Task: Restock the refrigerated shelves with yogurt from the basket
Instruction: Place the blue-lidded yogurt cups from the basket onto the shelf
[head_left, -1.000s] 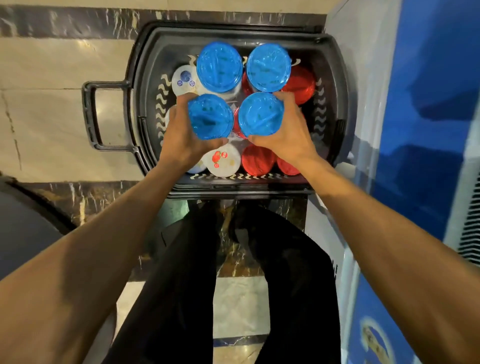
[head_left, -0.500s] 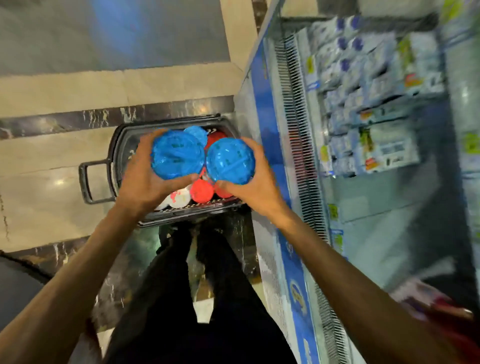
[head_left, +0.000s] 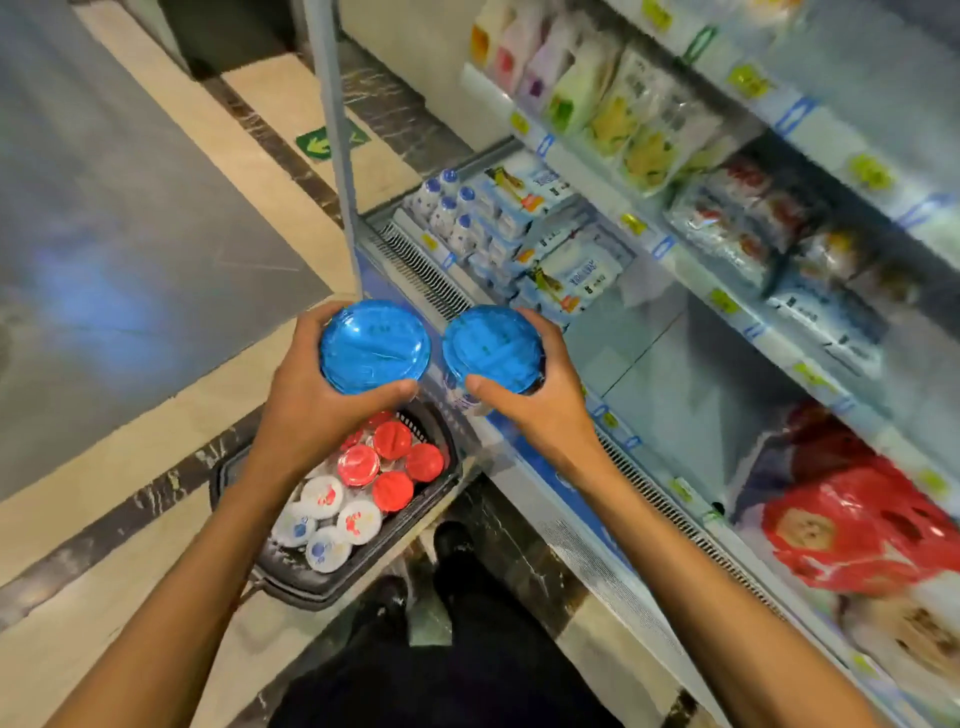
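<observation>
— Starting with the hands, what is held?

— The left tub (head_left: 374, 345) is grasped in the grip of the left hand (head_left: 311, 415), with the fingers curled round its far side and the thumb laid along the near edge of its blue lid. The right tub (head_left: 493, 345), also blue-lidded, is clasped in the same way by the right hand (head_left: 540, 410).

— Where are the two tubs placed?

— They are held upright, side by side, close together with a narrow gap between them. The left tub is raised above the basket (head_left: 291, 582); the right tub is held over the front edge of the fridge (head_left: 524, 457), near its grille (head_left: 426, 265).

— And the basket?

— It is seen on the floor (head_left: 130, 441), just beside the fridge. Red-lidded tubs (head_left: 392, 439) are packed at its far end, white-lidded tubs (head_left: 322, 496) at its near end.

— What is stocked inside?

— White packs (head_left: 571, 275) and small bottles (head_left: 447, 208) are lined up at the far end of the lower shelf (head_left: 649, 353). A red bag (head_left: 857, 530) is lodged at the nearer end.
</observation>
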